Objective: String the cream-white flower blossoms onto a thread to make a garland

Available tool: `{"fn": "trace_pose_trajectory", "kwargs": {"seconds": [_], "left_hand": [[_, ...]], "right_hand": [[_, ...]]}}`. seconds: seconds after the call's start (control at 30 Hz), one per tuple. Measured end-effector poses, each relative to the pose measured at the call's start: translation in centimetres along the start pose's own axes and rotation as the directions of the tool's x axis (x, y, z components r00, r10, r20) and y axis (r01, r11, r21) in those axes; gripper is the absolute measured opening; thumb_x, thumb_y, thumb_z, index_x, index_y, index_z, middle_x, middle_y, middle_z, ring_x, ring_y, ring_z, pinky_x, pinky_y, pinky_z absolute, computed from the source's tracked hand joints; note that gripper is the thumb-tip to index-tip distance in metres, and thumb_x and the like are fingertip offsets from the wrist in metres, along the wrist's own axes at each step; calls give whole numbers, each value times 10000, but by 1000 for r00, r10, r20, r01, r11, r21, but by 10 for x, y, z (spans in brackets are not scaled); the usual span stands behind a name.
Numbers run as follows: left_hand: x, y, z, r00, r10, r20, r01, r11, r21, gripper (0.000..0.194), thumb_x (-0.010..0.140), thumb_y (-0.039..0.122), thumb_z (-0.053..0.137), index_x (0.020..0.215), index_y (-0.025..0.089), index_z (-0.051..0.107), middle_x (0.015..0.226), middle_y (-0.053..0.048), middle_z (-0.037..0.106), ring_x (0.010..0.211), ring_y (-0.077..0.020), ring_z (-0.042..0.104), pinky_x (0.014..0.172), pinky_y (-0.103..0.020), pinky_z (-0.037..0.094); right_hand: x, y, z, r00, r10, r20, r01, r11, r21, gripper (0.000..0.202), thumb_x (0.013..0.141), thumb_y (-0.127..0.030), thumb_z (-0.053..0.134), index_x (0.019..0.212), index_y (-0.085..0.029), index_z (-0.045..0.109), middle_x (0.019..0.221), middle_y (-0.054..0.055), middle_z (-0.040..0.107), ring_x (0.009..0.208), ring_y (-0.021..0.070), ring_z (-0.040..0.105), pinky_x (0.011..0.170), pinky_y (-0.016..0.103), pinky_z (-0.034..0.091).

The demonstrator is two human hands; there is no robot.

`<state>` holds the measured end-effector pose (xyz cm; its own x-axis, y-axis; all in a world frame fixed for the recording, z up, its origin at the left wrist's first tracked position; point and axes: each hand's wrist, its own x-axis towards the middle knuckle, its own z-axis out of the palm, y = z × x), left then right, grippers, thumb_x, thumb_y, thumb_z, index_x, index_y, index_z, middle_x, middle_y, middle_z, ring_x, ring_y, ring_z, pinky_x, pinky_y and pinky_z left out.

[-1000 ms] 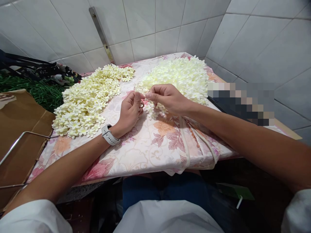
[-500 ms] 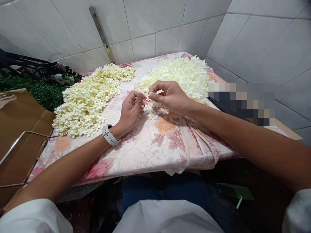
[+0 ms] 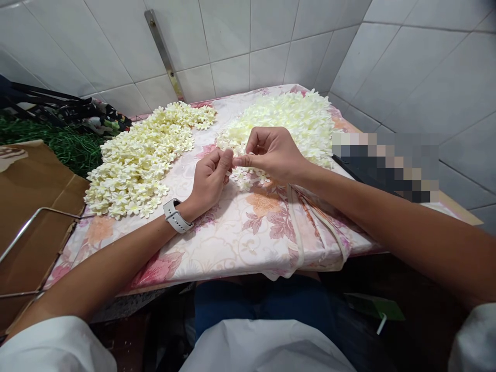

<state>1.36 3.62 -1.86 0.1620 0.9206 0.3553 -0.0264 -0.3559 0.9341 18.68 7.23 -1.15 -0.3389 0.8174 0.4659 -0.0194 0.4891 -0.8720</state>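
My left hand (image 3: 211, 173), with a white watch (image 3: 177, 216) on its wrist, is closed, thumb against curled fingers. My right hand (image 3: 277, 155) meets it, the thumb tip at the left fingertips and the index finger bent above. Whatever is pinched there is too small and hidden to make out. Just under the right hand lie a few loose white flower heads (image 3: 244, 181). Behind it spreads a heap of pale white artificial flowers (image 3: 290, 121). To the left of my hands is another heap, of cream flowers with yellow centres (image 3: 135, 160).
A floral tablecloth (image 3: 232, 243) covers the table. At the left stand a cardboard box (image 3: 39, 191), green grass-like strands (image 3: 70, 142) and a dark patterned bag (image 3: 93, 113). A dark flat object (image 3: 360, 168), partly blurred out, lies at the right. Tiled walls (image 3: 228, 77) close off the back.
My right thumb has stretched left to the left fingertips, while the right index finger has drawn back and up. The left hand and both heaps look the same.
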Motion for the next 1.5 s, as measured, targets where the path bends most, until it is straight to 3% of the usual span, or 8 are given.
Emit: {"fn": "trace_pose_trajectory", "kwargs": {"seconds": [0.4, 0.6, 0.8, 1.0, 1.13, 1.27, 1.37, 1.5], "left_hand": [[4, 1, -4, 973, -227, 35, 229, 960, -163, 330, 729, 429, 827, 640, 177, 633, 476, 72, 384, 414, -48, 286, 411, -226, 243], [5, 0, -5, 971, -239, 4, 235, 951, -201, 330, 743, 391, 826, 638, 183, 592, 481, 77, 369, 415, -47, 293, 406, -219, 244], [5, -9, -6, 974, -228, 16, 228, 973, -36, 282, 780, 437, 803, 805, 190, 668, 513, 69, 414, 410, -54, 323, 393, -220, 248], [8, -4, -5, 948, -318, -26, 307, 930, -204, 212, 928, 332, 603, 981, 171, 730, 692, 7, 555, 500, -70, 438, 465, -211, 387], [8, 2, 0, 932, -363, 4, 344, 879, -330, 189, 926, 193, 533, 960, 172, 718, 795, -11, 628, 584, -80, 523, 584, -207, 478], [7, 5, 2, 948, -303, 102, 319, 904, -285, 314, 971, 436, 529, 916, 186, 712, 838, -44, 683, 775, -143, 641, 665, -239, 521], [6, 3, -2, 945, -300, 127, 325, 904, -278, 323, 942, 482, 585, 1019, 202, 725, 946, -60, 724, 863, -157, 669, 702, -251, 538], [5, -3, -7, 957, -255, 138, 287, 898, -332, 357, 776, 250, 814, 1118, 225, 718, 1028, -28, 735, 867, -114, 672, 813, -244, 541]], "right_hand": [[-1, -8, -4, 978, -205, 37, 207, 933, -295, 420, 688, -514, 864, 693, -195, 592, 676, 4, 571, 666, 143, 492, 621, 304, 398], [6, 0, -10, 980, -159, -123, 131, 969, -211, 428, 782, -593, 755, 738, -210, 569, 665, -1, 525, 639, 132, 460, 556, 284, 392], [13, 11, -25, 938, -268, -222, 156, 895, -419, 340, 841, -524, 731, 944, -221, 618, 844, 38, 597, 772, 171, 551, 677, 317, 487], [8, 10, -22, 920, -375, -115, 251, 787, -564, 316, 935, -466, 615, 1155, -240, 627, 1030, 97, 604, 872, 210, 566, 733, 344, 501], [4, 4, -14, 895, -431, 117, 409, 683, -606, 321, 890, -472, 677, 1114, -243, 661, 982, 85, 593, 898, 237, 548, 809, 407, 489], [3, 8, -12, 823, -455, 341, 560, 547, -622, 118, 913, -353, 664, 961, -246, 683, 982, 64, 589, 906, 223, 508, 838, 418, 455], [4, 11, -12, 817, -460, 349, 566, 520, -640, 134, 962, -239, 562, 882, -235, 670, 931, 62, 612, 851, 205, 483, 795, 386, 446], [6, 9, -14, 844, -456, 283, 522, 573, -632, 158, 950, -203, 549, 829, -219, 649, 861, 64, 620, 823, 209, 483, 775, 390, 424]]}}
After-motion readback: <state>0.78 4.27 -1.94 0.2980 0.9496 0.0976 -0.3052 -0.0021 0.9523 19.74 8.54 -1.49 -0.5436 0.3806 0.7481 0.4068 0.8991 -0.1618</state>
